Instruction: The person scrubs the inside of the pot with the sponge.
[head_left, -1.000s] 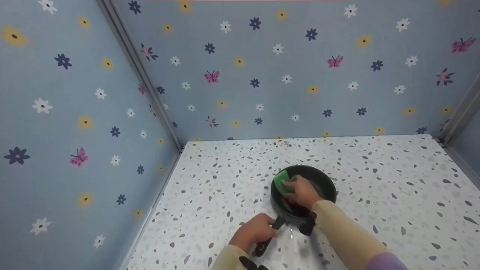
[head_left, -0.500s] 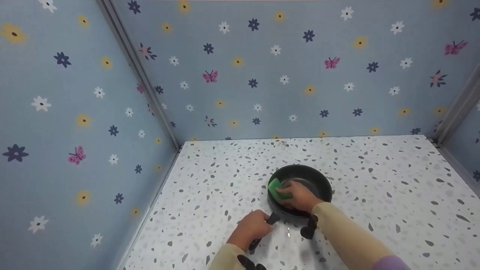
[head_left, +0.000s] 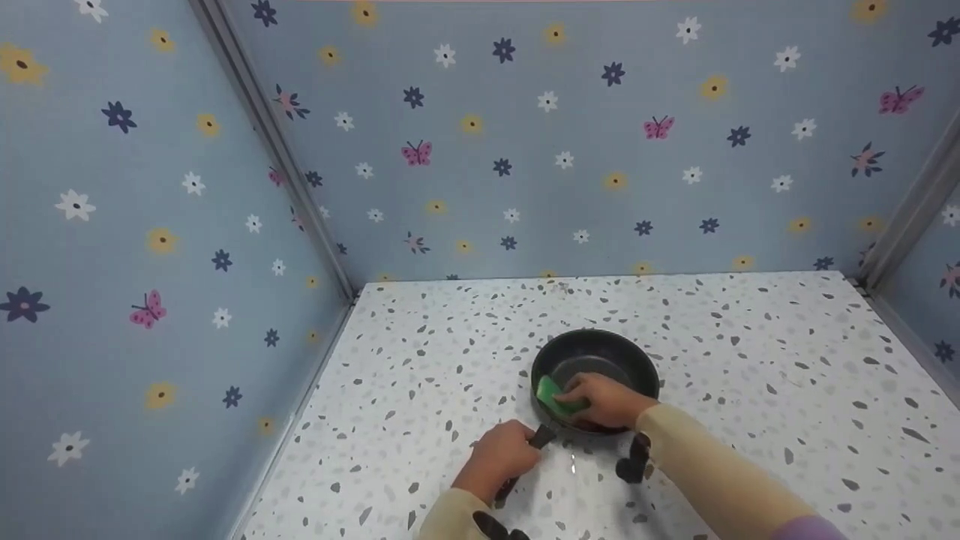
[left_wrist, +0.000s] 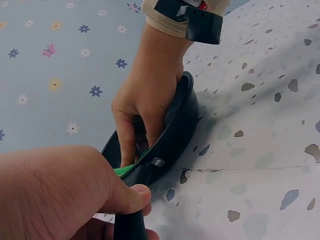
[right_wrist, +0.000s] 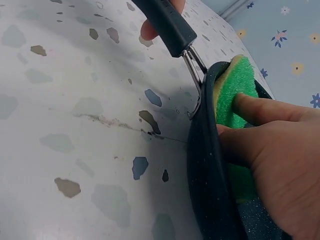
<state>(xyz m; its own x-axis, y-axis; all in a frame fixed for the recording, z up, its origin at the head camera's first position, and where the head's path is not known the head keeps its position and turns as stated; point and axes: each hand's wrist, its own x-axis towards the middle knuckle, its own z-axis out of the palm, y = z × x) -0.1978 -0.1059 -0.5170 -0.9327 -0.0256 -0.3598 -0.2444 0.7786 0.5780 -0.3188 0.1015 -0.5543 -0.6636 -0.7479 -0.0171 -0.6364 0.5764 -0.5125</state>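
A dark frying pan [head_left: 600, 346] sits on the speckled tabletop. My left hand [head_left: 501, 454] grips its black handle [right_wrist: 167, 25], the thumb lying along it in the left wrist view. Inside the pan, my right hand [head_left: 609, 400] pinches a green sponge [head_left: 550, 391] between thumb and fingers. The right wrist view shows the sponge pressed against the inner wall near the handle joint, with a yellowish layer on its side by the rim. Part of the sponge is hidden under the right hand [right_wrist: 285, 150].
White tabletop [head_left: 420, 352] with grey specks surrounds the pan. Blue flowered panels [head_left: 465, 150] close in the back and both sides. A thin crack line [right_wrist: 115, 124] with brownish marks runs across the surface near the pan.
My right hand has drawn the sponge along the pan's inside, from the left wall toward the near edge by the handle. The left hand keeps its hold on the handle.
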